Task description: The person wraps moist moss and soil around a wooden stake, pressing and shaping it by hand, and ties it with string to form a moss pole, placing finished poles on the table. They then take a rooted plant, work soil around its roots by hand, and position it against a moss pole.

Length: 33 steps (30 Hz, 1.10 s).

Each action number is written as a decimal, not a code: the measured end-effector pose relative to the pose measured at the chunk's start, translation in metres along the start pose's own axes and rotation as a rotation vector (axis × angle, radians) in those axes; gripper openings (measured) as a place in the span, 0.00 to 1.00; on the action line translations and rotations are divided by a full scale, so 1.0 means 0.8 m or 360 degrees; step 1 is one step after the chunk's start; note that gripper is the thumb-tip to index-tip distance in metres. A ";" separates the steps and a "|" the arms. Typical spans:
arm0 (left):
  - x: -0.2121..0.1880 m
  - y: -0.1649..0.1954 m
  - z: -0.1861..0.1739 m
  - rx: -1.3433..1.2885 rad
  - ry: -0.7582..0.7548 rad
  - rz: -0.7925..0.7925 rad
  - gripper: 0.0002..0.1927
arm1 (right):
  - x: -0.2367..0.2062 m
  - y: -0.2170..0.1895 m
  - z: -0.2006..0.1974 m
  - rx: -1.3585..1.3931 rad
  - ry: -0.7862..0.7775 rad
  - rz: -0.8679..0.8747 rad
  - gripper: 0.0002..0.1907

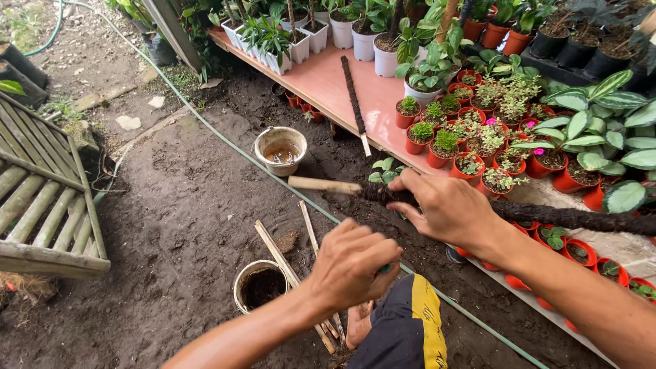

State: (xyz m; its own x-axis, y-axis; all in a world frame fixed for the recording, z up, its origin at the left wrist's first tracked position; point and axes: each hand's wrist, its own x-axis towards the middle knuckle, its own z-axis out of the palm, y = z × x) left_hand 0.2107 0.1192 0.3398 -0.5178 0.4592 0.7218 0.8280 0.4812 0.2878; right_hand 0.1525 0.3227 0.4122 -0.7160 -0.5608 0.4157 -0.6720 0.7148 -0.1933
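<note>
Hands working a fibre-wrapped plant pole (547, 215) above dark soil.
Right hand (447, 205) grips the pole near its bare wooden tip; left hand (352, 263) is curled around something small and green, beside red pots (437, 158).

I see a pole (547, 215) wrapped in rough, dark, matt fibre, its bare wooden tip pale and smooth. The counter (342, 85) looks like smooth, matt salmon-painted board. Small pots (437, 158) at its near edge are glossy orange plastic; the far ones (362, 44) are white plastic. The ground (178, 205) is damp, crumbly soil. The bucket (280, 150) looks dull and stained, and the bench (41, 198) is weathered bamboo.
</note>
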 end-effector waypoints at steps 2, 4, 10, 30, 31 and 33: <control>0.028 -0.024 -0.028 0.0343 -0.0109 0.0389 0.11 | -0.002 -0.001 0.002 -0.0068 -0.0260 -0.0019 0.20; 0.050 -0.066 -0.056 0.0201 -0.0138 0.0377 0.11 | -0.007 -0.004 0.002 -0.0082 -0.0460 -0.0101 0.19; 0.022 -0.109 -0.010 -0.1243 -0.0632 -0.1251 0.21 | -0.011 -0.006 -0.004 0.0442 -0.0146 -0.0496 0.18; -0.006 -0.065 0.015 -0.1439 -0.0176 -0.1569 0.17 | -0.014 -0.006 -0.002 0.0252 0.0002 -0.0424 0.18; -0.019 -0.038 0.028 -0.1537 0.0003 -0.1801 0.21 | -0.012 -0.006 0.000 0.0134 -0.0090 -0.0232 0.20; -0.031 -0.004 0.033 -0.1484 0.0130 -0.1189 0.18 | -0.007 -0.005 0.007 -0.0105 -0.0273 0.0146 0.22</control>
State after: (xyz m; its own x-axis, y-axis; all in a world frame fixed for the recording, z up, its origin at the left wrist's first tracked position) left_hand 0.2151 0.1258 0.3039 -0.9498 0.2317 0.2100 0.1828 -0.1335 0.9740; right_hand 0.1576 0.3206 0.4057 -0.7993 -0.5508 0.2404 -0.5925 0.7889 -0.1627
